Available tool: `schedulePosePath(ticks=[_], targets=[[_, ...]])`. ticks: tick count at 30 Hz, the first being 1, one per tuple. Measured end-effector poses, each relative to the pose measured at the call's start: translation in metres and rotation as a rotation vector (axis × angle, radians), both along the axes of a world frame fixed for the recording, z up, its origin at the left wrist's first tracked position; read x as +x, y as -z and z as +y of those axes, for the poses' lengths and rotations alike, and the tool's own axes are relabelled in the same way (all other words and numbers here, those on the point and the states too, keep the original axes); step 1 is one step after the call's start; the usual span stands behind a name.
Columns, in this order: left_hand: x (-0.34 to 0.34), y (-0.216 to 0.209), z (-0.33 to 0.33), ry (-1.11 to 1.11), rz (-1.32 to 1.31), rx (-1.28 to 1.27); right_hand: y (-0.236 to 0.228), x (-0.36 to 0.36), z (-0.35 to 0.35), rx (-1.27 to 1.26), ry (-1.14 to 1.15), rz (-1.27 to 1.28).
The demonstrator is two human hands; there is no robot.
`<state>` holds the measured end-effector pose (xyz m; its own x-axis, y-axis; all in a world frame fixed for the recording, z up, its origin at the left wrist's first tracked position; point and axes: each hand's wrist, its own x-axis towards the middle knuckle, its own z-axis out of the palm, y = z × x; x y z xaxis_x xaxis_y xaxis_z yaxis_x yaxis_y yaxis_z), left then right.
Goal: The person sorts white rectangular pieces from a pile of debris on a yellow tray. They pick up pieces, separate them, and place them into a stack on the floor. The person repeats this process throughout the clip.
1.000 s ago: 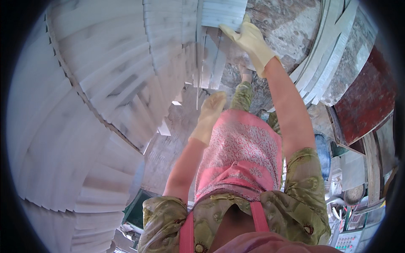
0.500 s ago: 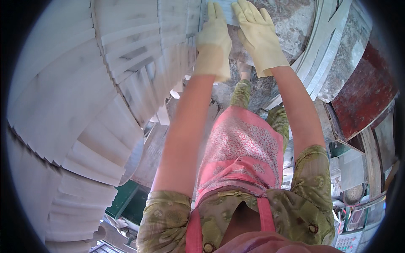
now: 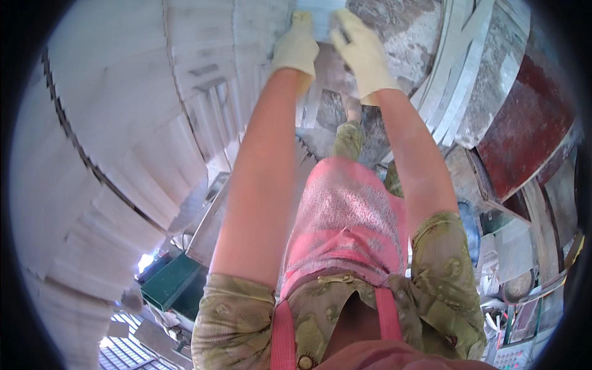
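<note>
Both my arms reach up and forward, each hand in a pale yellow glove. My left hand (image 3: 297, 48) and my right hand (image 3: 362, 50) grip the two sides of a flat pale grey slab (image 3: 319, 13) at the top of the view; only its lower part shows. The slab sits next to tall stacks of white-grey tiles (image 3: 154, 105) standing on edge at my left. A pink apron (image 3: 345, 222) hangs below my arms.
More stacked tiles curve down the left side. Grey strips (image 3: 459, 80) lean at the upper right beside a dark red panel (image 3: 524, 135). A green box (image 3: 169, 280) lies at lower left. Rough stone floor (image 3: 394, 37) shows beyond my hands.
My left hand rose from waist height to join the right hand on the slab. Both hands now hold it, higher in the view.
</note>
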<state>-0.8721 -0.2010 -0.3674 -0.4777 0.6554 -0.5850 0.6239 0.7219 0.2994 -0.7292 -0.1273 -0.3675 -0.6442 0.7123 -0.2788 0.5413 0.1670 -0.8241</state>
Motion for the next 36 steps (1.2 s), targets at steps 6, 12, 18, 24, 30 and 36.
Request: schedulePosePath(ticks=[6, 12, 18, 24, 30, 36], targets=[[0.054, 0.017, -0.081, -0.037, 0.101, 0.384, 0.010, 0.216, -0.038, -0.680, 0.212, -0.004], [0.173, -0.036, -0.262, -0.002, -0.116, -0.280, 0.012, 0.530, -0.154, 0.122, -0.541, -0.694], [0.215, -0.076, -0.333, -0.570, -0.281, -0.355, -0.029, 0.616, -0.199, -0.697, 0.459, -0.645], [0.220, -0.088, -0.309, -0.608, -0.317, -0.376, -0.023, 0.582, -0.186, -0.518, 0.391, -0.528], [0.280, -0.125, -0.244, -0.706, -0.376, -0.226, -0.006, 0.627, -0.183, -0.701, 0.620, -0.325], [0.326, -0.146, -0.232, -0.626, -0.350, -0.113, -0.016, 0.658, -0.159, -0.749, 0.749, -0.284]])
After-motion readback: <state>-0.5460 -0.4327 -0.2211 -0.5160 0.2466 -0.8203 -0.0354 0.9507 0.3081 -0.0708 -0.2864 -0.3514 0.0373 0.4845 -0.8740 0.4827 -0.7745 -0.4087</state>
